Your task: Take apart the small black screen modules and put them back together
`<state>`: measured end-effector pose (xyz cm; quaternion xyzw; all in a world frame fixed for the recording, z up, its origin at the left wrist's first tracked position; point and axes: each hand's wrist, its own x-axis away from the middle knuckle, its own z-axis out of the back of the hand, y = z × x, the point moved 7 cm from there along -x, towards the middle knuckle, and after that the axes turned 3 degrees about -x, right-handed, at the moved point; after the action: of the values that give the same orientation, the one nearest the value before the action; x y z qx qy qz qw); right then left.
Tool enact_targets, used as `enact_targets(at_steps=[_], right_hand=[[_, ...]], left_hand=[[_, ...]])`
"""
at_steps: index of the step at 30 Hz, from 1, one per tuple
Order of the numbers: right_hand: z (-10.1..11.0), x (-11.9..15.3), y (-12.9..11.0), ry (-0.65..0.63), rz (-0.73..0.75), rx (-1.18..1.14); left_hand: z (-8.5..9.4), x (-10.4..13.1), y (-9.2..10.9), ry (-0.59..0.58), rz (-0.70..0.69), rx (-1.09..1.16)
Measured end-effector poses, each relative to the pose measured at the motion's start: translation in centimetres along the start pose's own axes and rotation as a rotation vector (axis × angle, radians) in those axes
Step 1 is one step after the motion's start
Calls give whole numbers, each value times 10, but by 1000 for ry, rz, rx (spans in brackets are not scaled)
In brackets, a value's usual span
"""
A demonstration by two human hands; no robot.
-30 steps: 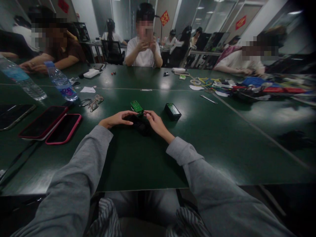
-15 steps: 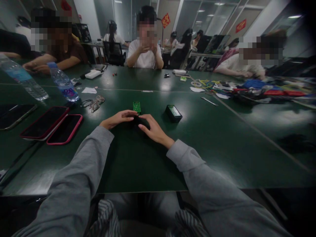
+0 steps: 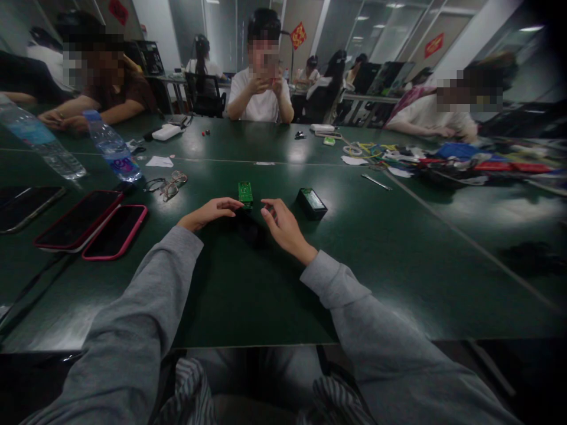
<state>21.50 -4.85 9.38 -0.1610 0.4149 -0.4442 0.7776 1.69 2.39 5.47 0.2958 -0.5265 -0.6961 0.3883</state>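
A small green circuit board (image 3: 245, 194) lies on the dark green table, just beyond my hands. My left hand (image 3: 213, 212) is beside its near left corner, fingers apart and holding nothing; whether a fingertip touches the board I cannot tell. To the right of the board, my right hand (image 3: 283, 227) hovers with thumb and fingers apart, nothing between them. A dark patch lies on the table between the hands, too dim to tell as object or shadow. The black box (image 3: 312, 203) with a shiny top rests to the right of my right hand.
Phones (image 3: 116, 232), two plastic bottles (image 3: 116, 150) and glasses (image 3: 173, 185) are at the left. A thin metal tool (image 3: 376, 182) lies to the right, before a heap of cables (image 3: 465, 162). Several people sit around and beyond the table (image 3: 266, 295).
My right hand has moved right, away from my left hand, opening a gap between them. More of the green board's near end shows. My left hand has barely moved.
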Motion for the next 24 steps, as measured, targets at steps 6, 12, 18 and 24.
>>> enact_targets(at_steps=[6, 12, 18, 24], right_hand=[[17, -6, 9, 113, 7, 40], [59, -14, 37, 295, -70, 290], [79, -5, 96, 250, -398, 549], [72, -5, 107, 153, -406, 490]], left_hand=[[31, 3, -11, 214, -5, -44], [78, 3, -20, 665, -137, -147], [77, 14, -17, 380, 40, -332], [48, 20, -7, 146, 91, -594]])
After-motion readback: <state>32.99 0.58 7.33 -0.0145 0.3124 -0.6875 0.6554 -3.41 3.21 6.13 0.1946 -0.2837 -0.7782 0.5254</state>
